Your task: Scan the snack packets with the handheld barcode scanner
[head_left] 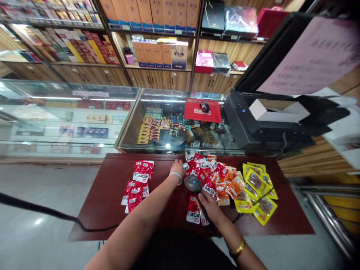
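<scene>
On a dark red-brown table (107, 202) lie heaps of small snack packets. My right hand (210, 208) is shut on a dark handheld barcode scanner (193, 183), its head pointing over the table's middle. My left hand (177, 167) reaches forward, a pale bangle on the wrist, and touches the near-left edge of the middle pile of red packets (203, 169). Two red packets (194, 212) lie just under the scanner. A separate heap of red packets (138, 184) lies to the left. Orange packets (228, 186) and yellow packets (256, 192) lie to the right.
A black cable (42, 212) runs over the floor to the table's left. Behind the table stands a glass counter (168, 123) with a red mouse pad and mouse (204, 107). A black printer (261, 123) sits at right, with shelves of boxes behind.
</scene>
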`<state>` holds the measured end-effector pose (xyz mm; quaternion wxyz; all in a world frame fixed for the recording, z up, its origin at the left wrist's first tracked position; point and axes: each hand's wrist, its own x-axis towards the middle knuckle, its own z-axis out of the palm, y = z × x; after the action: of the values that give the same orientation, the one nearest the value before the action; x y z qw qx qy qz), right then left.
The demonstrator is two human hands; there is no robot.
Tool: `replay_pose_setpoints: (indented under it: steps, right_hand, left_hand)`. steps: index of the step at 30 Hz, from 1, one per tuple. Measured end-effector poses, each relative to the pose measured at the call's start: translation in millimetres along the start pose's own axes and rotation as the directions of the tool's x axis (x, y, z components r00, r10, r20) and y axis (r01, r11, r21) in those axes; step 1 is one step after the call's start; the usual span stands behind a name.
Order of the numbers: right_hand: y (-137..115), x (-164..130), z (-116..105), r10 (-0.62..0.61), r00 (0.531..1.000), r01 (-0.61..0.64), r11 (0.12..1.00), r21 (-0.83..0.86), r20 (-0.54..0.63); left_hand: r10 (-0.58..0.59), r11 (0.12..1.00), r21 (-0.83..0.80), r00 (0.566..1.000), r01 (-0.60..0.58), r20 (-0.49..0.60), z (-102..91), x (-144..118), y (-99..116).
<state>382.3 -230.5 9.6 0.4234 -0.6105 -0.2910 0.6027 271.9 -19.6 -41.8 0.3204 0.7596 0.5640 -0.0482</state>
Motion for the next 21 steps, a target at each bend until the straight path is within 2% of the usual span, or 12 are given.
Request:
replay_pose_setpoints:
  steps: [2,5,8,12,16,21]
  right_hand:
    - [4,-2,-3,0.005,0.998,-0.001,0.998,0.055,-0.062]
    - [6,-4,-3,0.027,0.996,-0.016,0.992,0.128,-0.083]
    - [0,-5,3,0.044,0.998,-0.039,0.991,0.126,-0.038]
    - [-16,1,22,0.021,0.998,-0.025,0.997,0.069,0.058]
    - [-27,12,44,0.005,0.992,-0.011,0.999,0.048,0.126]
    - [-21,20,58,0.027,0.963,-0.017,0.999,-0.039,0.270]
  left_hand:
    - [-0.055,0.997,-0.050,0.998,0.056,0.014,0.0,-4,-11]
    - [-0.151,0.964,-0.227,0.988,0.141,-0.023,-4.0,-19,-41]
    - [-0.253,0.896,-0.400,0.962,0.192,-0.105,-9.5,-41,-75]
    - [-0.278,0.823,-0.554,0.941,0.129,-0.194,-16.2,-73,-104]
    - [-0.307,0.786,-0.612,0.914,0.087,-0.264,-23.5,-96,-118]
    - [-0.398,0.780,-0.602,0.877,0.169,-0.269,-32.2,-119,-140]
